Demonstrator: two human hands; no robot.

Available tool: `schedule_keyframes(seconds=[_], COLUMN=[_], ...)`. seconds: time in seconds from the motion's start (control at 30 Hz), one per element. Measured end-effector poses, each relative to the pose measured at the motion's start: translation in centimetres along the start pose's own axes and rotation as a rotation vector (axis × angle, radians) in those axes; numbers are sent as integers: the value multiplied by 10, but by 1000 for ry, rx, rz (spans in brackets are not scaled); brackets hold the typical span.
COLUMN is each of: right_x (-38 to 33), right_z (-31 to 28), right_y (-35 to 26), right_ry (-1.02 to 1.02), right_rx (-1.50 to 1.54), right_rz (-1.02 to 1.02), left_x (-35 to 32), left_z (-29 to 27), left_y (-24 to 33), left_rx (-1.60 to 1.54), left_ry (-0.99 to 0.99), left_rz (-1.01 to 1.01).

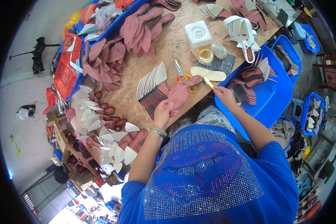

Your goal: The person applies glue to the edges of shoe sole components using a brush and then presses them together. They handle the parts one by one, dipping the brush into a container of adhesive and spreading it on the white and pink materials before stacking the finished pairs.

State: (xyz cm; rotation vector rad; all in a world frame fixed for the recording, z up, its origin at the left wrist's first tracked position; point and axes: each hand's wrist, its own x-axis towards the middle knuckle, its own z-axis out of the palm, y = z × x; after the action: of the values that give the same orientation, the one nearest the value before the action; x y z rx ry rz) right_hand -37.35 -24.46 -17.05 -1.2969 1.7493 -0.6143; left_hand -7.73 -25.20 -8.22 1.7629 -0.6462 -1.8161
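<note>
My left hand (163, 113) grips a reddish shoe insole board (179, 95) by its near, wide end, thumb on top. A thin brush with a pale handle (209, 83) is held in the fingers of my right hand (225, 96). Its tip is at the dark narrow end of the board, seemingly touching it. Beside the board, a fanned stack of red insole boards with white tips (153, 84) lies on the wooden table (132, 108). Orange-handled scissors (179, 69) lie partly under the board, and a cream sole-shaped piece (209, 73) lies just beyond the brush.
A glue-crusted pot (205, 56) and a white foam block (198, 33) stand beyond my hands. Piles of red boards (142, 28) fill the table's back left. White-tipped pieces (117, 143) line the left edge. A blue tub (274, 95) with more pieces stands right.
</note>
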Motion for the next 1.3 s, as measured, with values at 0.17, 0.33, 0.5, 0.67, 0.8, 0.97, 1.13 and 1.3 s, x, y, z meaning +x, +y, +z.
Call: schedule_keyframes(seconds=[0.17,0.33,0.5,0.67,0.8,0.97,1.13,1.3], right_x=[-35,-28,-29,-19,-9,0,34,55], right_z=[20,-12,-19,14,17,-2,-3,-25], right_y=[-29,-17,-51,-51,-29,-10,-12,-38], right_ry=[-69,-86,-144,-203,-3,77,127,209], right_rx=[211,140,368,234,22,-92,-232,-331], right_rz=[46,-22,-111,-55,-185,-149,-219,-291], left_x=[-14,-7,-4,-3,-2,-7,1,12], left_z=[15,7,5,2,-2,2,-3,-6], left_y=[9,10,7,4,2,9,5,-9], left_rx=[20,27,21,-57,-140,-113,155,806], left_ry=[53,53,45,56,64,76,22,138], left_rz=[71,84,60,-37,-61,-30,77,723])
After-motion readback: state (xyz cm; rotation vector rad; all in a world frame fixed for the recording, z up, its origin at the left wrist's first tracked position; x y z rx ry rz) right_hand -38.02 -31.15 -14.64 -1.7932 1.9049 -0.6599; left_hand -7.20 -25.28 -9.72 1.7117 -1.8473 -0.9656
